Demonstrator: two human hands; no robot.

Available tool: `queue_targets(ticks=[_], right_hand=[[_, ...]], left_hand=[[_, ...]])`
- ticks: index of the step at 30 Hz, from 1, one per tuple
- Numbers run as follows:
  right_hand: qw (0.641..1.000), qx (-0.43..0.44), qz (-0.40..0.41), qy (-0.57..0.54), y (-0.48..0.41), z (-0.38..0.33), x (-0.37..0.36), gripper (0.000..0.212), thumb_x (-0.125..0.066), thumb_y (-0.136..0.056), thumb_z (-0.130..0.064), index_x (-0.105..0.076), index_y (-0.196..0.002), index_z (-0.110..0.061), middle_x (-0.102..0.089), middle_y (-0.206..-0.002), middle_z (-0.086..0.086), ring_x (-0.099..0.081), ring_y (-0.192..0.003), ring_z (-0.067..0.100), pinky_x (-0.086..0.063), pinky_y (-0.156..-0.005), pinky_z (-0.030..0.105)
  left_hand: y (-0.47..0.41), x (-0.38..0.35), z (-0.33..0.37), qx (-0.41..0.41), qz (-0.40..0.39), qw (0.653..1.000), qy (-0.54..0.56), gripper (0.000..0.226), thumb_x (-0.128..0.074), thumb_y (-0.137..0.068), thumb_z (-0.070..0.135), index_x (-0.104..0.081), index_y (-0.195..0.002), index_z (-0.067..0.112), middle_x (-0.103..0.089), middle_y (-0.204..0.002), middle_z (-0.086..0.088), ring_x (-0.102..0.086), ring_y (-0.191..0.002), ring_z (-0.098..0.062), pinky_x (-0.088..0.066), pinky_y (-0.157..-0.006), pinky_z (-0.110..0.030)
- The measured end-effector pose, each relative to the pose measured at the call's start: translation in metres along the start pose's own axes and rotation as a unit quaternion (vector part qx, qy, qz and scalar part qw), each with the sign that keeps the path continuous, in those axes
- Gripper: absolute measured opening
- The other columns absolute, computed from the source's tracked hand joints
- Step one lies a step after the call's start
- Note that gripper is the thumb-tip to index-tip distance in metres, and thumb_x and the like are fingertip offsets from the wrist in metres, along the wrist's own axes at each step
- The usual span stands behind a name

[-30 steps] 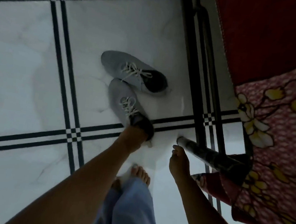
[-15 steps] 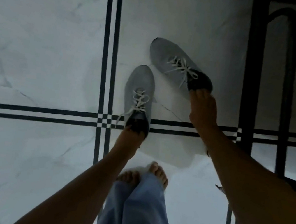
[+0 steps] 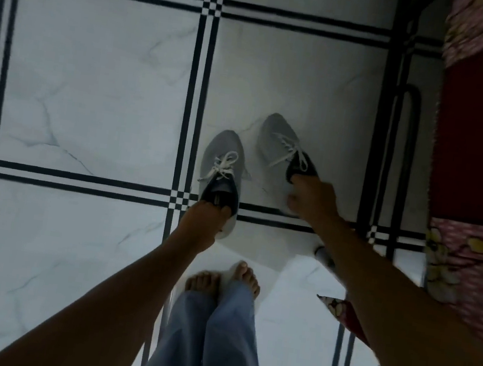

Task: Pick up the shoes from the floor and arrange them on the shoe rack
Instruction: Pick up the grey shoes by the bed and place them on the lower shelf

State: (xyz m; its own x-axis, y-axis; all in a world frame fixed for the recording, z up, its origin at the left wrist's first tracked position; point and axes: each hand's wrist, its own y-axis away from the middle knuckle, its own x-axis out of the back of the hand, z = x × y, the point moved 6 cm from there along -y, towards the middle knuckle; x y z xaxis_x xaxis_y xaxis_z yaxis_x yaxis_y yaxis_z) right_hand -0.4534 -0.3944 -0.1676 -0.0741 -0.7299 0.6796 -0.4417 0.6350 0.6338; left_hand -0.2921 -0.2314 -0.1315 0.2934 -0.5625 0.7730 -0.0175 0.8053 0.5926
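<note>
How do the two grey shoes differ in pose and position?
The left shoe, gripped by the left hand, points straight up the view; the right shoe, gripped by the right hand, has its toe turned leftward. The left shoe's heel overlaps the dark tile lines; the right shoe shows over white tile, higher in the view. Both are grey with white laces, held at the heel.

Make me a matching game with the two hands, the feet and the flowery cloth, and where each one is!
Things:
1. left hand
2. right hand
3. bare feet
4. flowery cloth

Places:
A. at the picture's right edge
B. holding the heel of the farther grey sneaker
C. poking out of blue trousers
D. holding the heel of the nearer grey sneaker

Pairs: 1-D, 2-B, 3-C, 4-A
</note>
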Motion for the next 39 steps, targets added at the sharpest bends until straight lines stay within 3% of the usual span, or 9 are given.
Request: queue_targets(ticks=[3,6,12,17,20,24,30,34,39], right_hand=[[0.991,-0.020,0.004,-0.136,0.055,-0.045,0.046,0.047,-0.066,-0.082,-0.021,-0.053,-0.126,-0.011,-0.062,-0.121,0.013,-0.058,-0.108,0.030,-0.047,-0.089,0.033],[0.978,-0.040,-0.024,-0.203,0.107,-0.088,0.108,0.042,-0.069,-0.081,-0.016,-0.054,-0.120,-0.008,-0.063,-0.115,0.014,-0.059,-0.106,0.030,-0.042,-0.084,0.025],[0.940,-0.090,-0.098,-0.315,0.223,-0.168,0.248,0.057,-0.082,-0.067,-0.014,-0.055,-0.117,-0.014,-0.062,-0.105,0.004,-0.062,-0.091,0.020,-0.053,-0.079,0.034],[0.983,-0.006,-0.048,-0.179,0.277,-0.239,0.337,0.068,-0.085,-0.062,-0.011,-0.056,-0.124,-0.008,-0.058,-0.118,0.009,-0.057,-0.113,0.029,-0.048,-0.093,0.035],[0.996,0.047,-0.016,-0.070,0.288,-0.275,0.361,0.060,-0.078,-0.067,-0.014,-0.058,-0.123,-0.012,-0.064,-0.118,0.009,-0.063,-0.096,0.024,-0.049,-0.073,0.025],[0.995,0.070,0.052,-0.054,0.271,-0.308,0.393,0.037,-0.062,-0.073,-0.014,-0.063,-0.110,-0.018,-0.068,-0.107,0.005,-0.064,-0.097,0.025,-0.055,-0.080,0.036],[0.991,0.082,0.108,-0.006,0.208,-0.349,0.443,0.039,-0.056,-0.073,-0.010,-0.061,-0.109,-0.021,-0.066,-0.108,0.003,-0.062,-0.099,0.026,-0.053,-0.081,0.035],[0.989,0.077,0.124,0.028,0.136,-0.370,0.469,0.035,-0.053,-0.073,-0.010,-0.061,-0.106,-0.020,-0.065,-0.104,0.002,-0.063,-0.094,0.024,-0.053,-0.076,0.032],[0.989,0.056,0.127,0.048,0.007,-0.396,0.498,0.033,-0.052,-0.074,-0.007,-0.061,-0.105,-0.016,-0.064,-0.102,0.005,-0.063,-0.091,0.024,-0.055,-0.076,0.033]], left_hand=[[0.031,0.060,0.016,-0.024,-0.014,1.000,-0.008,0.050,-0.076,-0.062,0.004,-0.061,-0.110,0.008,-0.071,-0.086,-0.014,-0.068,-0.076,-0.033,-0.056,-0.064,-0.035],[0.067,0.146,0.028,-0.021,-0.017,0.999,-0.019,0.046,-0.065,-0.074,0.006,-0.053,-0.118,0.008,-0.067,-0.101,-0.014,-0.064,-0.090,-0.033,-0.052,-0.075,-0.036],[0.163,0.332,0.053,-0.042,0.003,0.998,-0.046,0.041,-0.066,-0.076,0.010,-0.051,-0.114,0.010,-0.065,-0.107,-0.013,-0.062,-0.096,-0.031,-0.052,-0.081,-0.036],[0.214,0.446,0.067,-0.043,0.028,0.997,-0.056,0.046,-0.058,-0.083,0.014,-0.045,-0.127,0.006,-0.060,-0.117,-0.017,-0.058,-0.103,-0.034,-0.046,-0.082,-0.038],[0.221,0.486,0.067,-0.034,0.048,0.997,-0.055,0.044,-0.058,-0.083,0.015,-0.046,-0.125,0.006,-0.061,-0.117,-0.016,-0.058,-0.103,-0.033,-0.047,-0.081,-0.039],[0.212,0.536,0.054,-0.010,0.079,0.996,-0.032,0.041,-0.061,-0.082,0.018,-0.049,-0.120,0.007,-0.062,-0.115,-0.013,-0.060,-0.100,-0.030,-0.046,-0.079,-0.035],[0.165,0.585,0.009,-0.039,0.113,0.992,-0.041,0.039,-0.077,-0.066,0.017,-0.058,-0.100,0.009,-0.069,-0.088,-0.010,-0.066,-0.075,-0.024,-0.051,-0.063,-0.027],[0.103,0.612,-0.032,-0.047,0.131,0.989,-0.049,0.036,-0.066,-0.076,0.010,-0.055,-0.110,0.005,-0.066,-0.104,-0.016,-0.063,-0.093,-0.033,-0.048,-0.076,-0.035],[-0.011,0.650,-0.101,-0.097,0.112,0.987,-0.066,0.032,-0.075,-0.064,0.006,-0.061,-0.093,0.005,-0.070,-0.085,-0.015,-0.066,-0.074,-0.030,-0.051,-0.062,-0.032]])
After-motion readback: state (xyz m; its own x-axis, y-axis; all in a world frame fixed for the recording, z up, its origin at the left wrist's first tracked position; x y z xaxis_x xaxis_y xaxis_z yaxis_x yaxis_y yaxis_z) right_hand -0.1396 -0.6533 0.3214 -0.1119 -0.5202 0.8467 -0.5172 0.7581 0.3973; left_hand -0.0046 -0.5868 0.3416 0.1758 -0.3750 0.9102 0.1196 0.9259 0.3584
